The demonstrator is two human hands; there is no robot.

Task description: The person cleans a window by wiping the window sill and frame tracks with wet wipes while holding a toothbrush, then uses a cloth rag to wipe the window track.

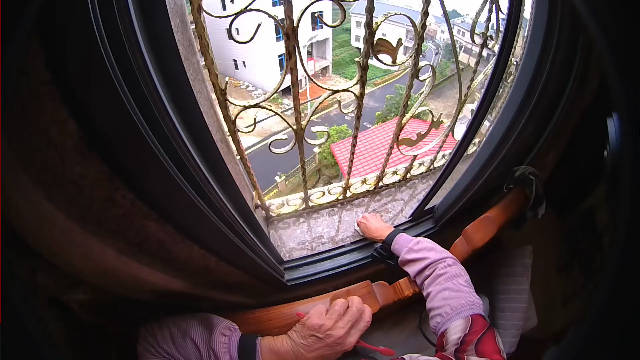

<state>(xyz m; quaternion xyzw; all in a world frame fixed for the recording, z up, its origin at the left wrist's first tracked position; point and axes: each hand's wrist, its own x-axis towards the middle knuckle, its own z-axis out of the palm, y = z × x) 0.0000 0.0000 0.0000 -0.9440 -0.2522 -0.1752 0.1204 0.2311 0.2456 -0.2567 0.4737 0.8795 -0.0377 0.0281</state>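
My right hand (pixel 377 228) reaches through the window opening onto the speckled stone sill (pixel 313 233). Its fingers are curled over a small white wad (pixel 358 228), pressed down on the stone; most of the wad is hidden under them. Closer to me, my left hand (pixel 330 330) is closed around a slim red stick-like tool (pixel 375 348), whose two ends poke out on either side of the fist. That hand is beside a varnished wooden rail (pixel 293 313). The dark window track (pixel 333 263) runs under my right wrist.
Twisted metal window bars (pixel 363 93) with scrolls stand beyond the sill. Dark window frames (pixel 157 107) close in the opening on both sides. A dark tied strip (pixel 529 187) hangs at the rail's right end. Outside, below, are a red roof (pixel 393 147), a road and white buildings.
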